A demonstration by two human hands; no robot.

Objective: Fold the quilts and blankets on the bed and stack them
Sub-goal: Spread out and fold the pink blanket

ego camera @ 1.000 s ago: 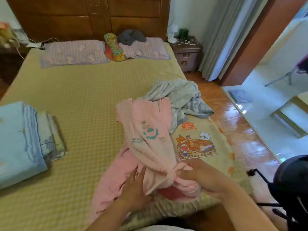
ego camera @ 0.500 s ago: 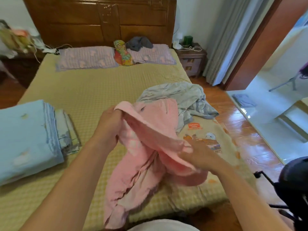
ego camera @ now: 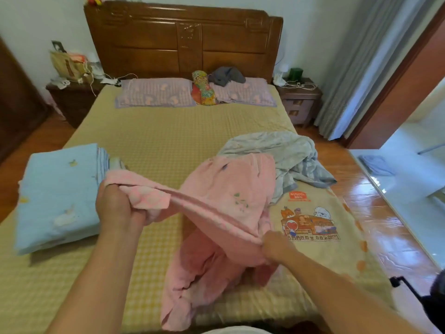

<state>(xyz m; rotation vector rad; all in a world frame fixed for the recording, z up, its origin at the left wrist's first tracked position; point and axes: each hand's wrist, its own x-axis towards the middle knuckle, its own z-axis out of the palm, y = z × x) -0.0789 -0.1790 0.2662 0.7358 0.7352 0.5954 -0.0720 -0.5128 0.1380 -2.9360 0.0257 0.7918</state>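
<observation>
Bare forearms, no sleeves; white garment (ego camera: 240, 330) at waist

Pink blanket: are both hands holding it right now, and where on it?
Yes. The left hand grips a bunched corner of the pink blanket; the right hand pinches the same top edge further along, so the edge stretches between them.

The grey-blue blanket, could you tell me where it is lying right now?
In the head view the grey-blue blanket lies crumpled on the bed's right side, just beyond the pink blanket and the cartoon-print blanket.
</observation>
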